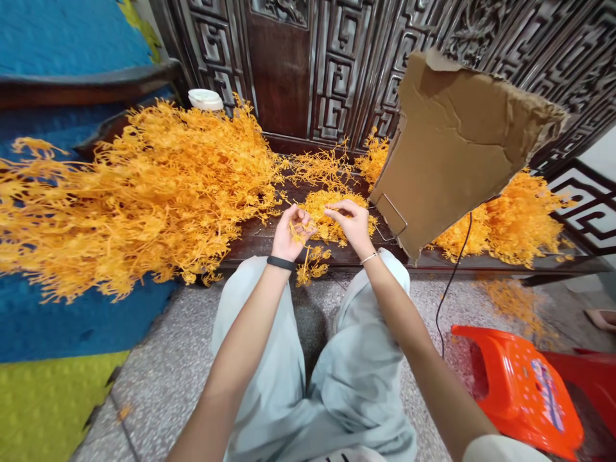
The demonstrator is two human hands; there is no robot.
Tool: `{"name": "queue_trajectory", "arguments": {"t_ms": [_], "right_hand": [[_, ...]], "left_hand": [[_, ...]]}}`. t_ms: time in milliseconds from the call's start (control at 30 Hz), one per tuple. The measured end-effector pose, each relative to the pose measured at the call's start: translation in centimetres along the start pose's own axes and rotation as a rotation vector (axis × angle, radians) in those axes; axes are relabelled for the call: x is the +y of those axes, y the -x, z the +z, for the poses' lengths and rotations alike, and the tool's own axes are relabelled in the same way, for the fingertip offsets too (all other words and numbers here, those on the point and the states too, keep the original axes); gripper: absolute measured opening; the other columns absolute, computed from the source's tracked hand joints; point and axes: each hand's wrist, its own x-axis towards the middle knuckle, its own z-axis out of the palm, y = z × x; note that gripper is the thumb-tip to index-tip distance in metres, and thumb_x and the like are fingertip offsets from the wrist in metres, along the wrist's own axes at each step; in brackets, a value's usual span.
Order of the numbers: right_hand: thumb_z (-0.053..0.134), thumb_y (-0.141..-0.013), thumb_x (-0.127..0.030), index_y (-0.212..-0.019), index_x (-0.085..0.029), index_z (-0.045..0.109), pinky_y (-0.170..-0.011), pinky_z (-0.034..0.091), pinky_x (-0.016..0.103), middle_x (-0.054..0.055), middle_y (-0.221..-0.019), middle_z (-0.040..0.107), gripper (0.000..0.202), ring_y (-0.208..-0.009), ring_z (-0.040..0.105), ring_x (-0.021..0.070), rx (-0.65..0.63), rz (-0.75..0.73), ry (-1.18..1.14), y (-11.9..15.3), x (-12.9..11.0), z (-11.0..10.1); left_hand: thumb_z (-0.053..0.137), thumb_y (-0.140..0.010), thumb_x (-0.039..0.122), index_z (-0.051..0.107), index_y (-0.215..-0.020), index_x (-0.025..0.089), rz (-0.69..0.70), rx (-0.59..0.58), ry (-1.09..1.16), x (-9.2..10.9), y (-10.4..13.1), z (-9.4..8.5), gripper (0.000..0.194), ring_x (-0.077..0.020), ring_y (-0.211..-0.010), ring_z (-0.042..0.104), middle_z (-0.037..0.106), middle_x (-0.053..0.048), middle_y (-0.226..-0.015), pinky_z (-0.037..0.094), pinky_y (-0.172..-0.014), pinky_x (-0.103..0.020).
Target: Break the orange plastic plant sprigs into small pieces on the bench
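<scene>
Watching remotely, I see L hand point(287, 239) cupped loosely round orange sprigs point(295, 232), R hand point(353, 224) pinched, can't tell on what. Both by sm. pile point(332, 232), mid bench point(255, 239); I'd grip sprigs lightly, avoiding snags.

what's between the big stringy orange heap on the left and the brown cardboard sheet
The head view shows a smaller yellow-orange heap and a loose stringy orange tangle behind it on the dark wooden bench, plus the left hand and right hand.
</scene>
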Motion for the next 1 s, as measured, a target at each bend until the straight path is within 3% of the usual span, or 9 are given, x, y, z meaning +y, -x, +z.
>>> {"name": "queue_trajectory", "arguments": {"t_ms": [133, 367, 800, 900, 1000], "right_hand": [[0.069, -0.071, -0.033, -0.073, -0.025, 0.070, -0.064, 0.046, 0.030, 0.001, -0.084, 0.067, 0.008, -0.070, 0.058, 0.0141, 0.079, -0.013, -0.071, 0.2, -0.2, 0.0], [0.069, -0.069, -0.035, -0.071, -0.024, 0.068, -0.066, 0.048, 0.031, 0.001, -0.078, 0.063, 0.012, -0.065, 0.053, 0.0126, 0.179, 0.087, -0.056, 0.1, -0.1, 0.2], [0.068, -0.066, -0.038, -0.075, -0.021, 0.062, -0.061, 0.048, 0.025, -0.002, -0.067, 0.057, 0.020, -0.060, 0.051, 0.0091, 0.389, 0.241, -0.184, -1.7, 2.9, -0.7], [0.062, -0.072, -0.043, -0.083, -0.022, 0.060, -0.052, 0.044, 0.023, -0.001, -0.075, 0.058, 0.024, -0.055, 0.049, 0.0070, 0.468, 0.211, -0.177, -2.5, 4.0, -2.1], [0.050, -0.078, -0.047, -0.087, -0.022, 0.056, -0.045, 0.040, 0.021, 0.000, -0.081, 0.059, 0.027, -0.049, 0.045, 0.0053, 0.649, 0.208, -0.183, -4.2, 5.6, -5.5]], "left_hand": [[0.034, -0.092, 0.032, 0.041, -0.050, 0.016, -0.021, -0.054, 0.023, 0.0, -0.1, 0.0, 0.045, -0.0069, -0.039, 0.036, 0.034, 0.003, -0.047, 0.028, -0.038, -0.020], [0.031, -0.092, 0.033, 0.034, -0.048, 0.017, -0.096, -0.057, 0.050, 0.0, 0.1, 0.4, 0.047, -0.0079, -0.038, 0.033, 0.029, 0.003, -0.043, 0.026, -0.037, -0.022], [0.033, -0.092, 0.038, 0.030, -0.049, 0.017, -0.097, -0.011, 0.204, -3.1, -0.4, 3.5, 0.047, -0.0056, -0.037, 0.030, 0.028, 0.004, -0.045, 0.025, -0.037, -0.020], [0.031, -0.092, 0.036, 0.030, -0.048, 0.017, -0.098, 0.003, 0.192, -3.6, 0.1, 3.5, 0.048, -0.0056, -0.035, 0.029, 0.027, 0.004, -0.043, 0.024, -0.036, -0.020], [0.034, -0.091, 0.032, 0.028, -0.046, 0.018, -0.172, 0.083, 0.138, -4.0, 1.6, 2.1, 0.048, -0.0058, -0.032, 0.022, 0.021, 0.005, -0.038, 0.019, -0.034, -0.020]]}}
